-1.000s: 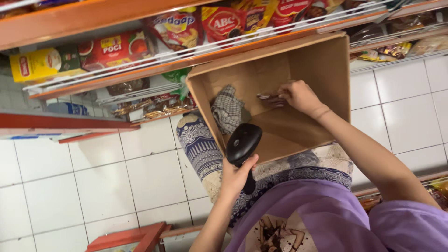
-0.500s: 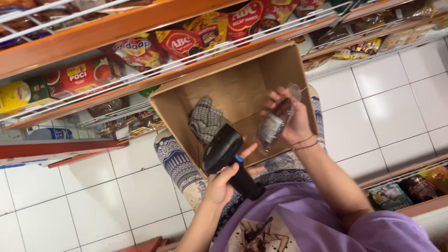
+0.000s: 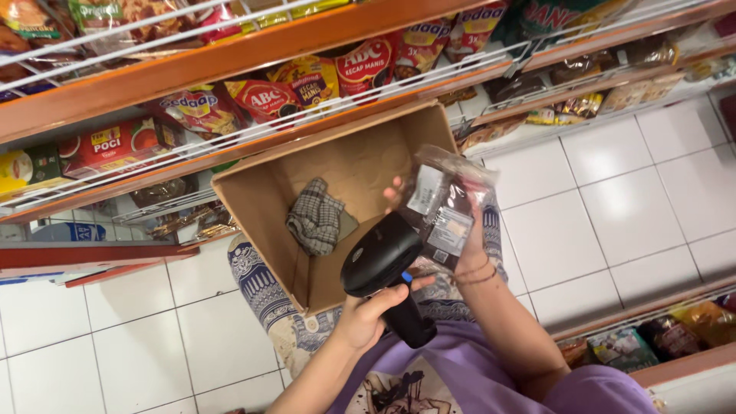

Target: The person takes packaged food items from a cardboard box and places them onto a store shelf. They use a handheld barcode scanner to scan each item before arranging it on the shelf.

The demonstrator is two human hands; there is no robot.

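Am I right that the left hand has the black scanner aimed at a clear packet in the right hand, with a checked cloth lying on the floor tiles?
Not quite. The head view shows the checked cloth inside the cardboard box, not on the tiles. The left hand does aim the black scanner at the clear packet in the right hand.

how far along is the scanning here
Done: one clear packet of dark goods is out of the cardboard box, held up in the right hand. In hand: the left hand aims the black scanner at its label. Left: only a checked cloth shows in the box.
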